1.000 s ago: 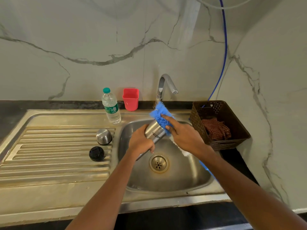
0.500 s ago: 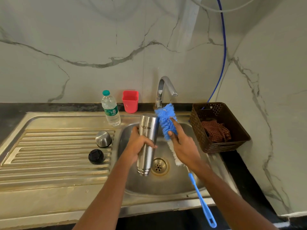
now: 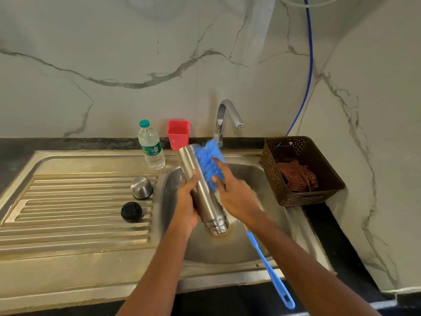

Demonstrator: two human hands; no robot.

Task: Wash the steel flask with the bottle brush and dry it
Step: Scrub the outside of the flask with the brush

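I have the cylindrical brushed-steel flask (image 3: 203, 192) at the centre of the frame, over the stainless sink basin (image 3: 230, 252). It is tilted, with its threaded mouth down toward the drain and its flat base up toward the chrome tap (image 3: 227, 115). My left hand (image 3: 188, 202) is wrapped round the middle of the flask's body. My right hand (image 3: 238, 197) grips the blue-bristled, long-handled bottle brush (image 3: 206, 166) at its head, forefinger laid along the bristles, pressing them against the upper side of the flask. The blue handle trails off to the lower right of the frame.

The step looks like scrubbing the outer wall. To do it well I'd keep the left grip firm, since wet steel will want to slip, and turn the flask a little between strokes so the bristles cover the whole round, including the patch under my left palm. Holding it over the basin keeps drips contained. The inside may need the brush pushed in at the mouth; I can't tell whether that is done. For drying, a brown checked cloth (image 3: 296, 176) lies in the dark woven basket (image 3: 273, 179) at right.
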